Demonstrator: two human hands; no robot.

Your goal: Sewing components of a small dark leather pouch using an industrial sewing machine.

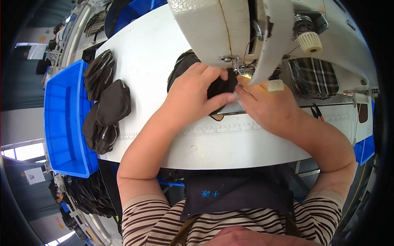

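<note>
A white sewing machine [217, 28] stands over a dark brown pouch [180, 65] with a zipper edge, which lies partly under the needle area. My left hand [193, 92] grips the pouch from the left, fingers curved over it and thumb stretched toward the needle. My right hand [269, 106] holds the pouch's right side close beside the presser foot, fingertips together and partly hidden by the machine. What exactly is between those fingertips is too small to make out. A plaid fabric piece [312, 78] with loose threads lies right of the needle.
Several dark brown pouches [114, 102] lie on the white table [147, 45] at left, beside a blue bin [65, 119]. Black-and-orange snips [318, 112] lie at right, near a printed ruler strip. More blue bins and other worktables surround the table.
</note>
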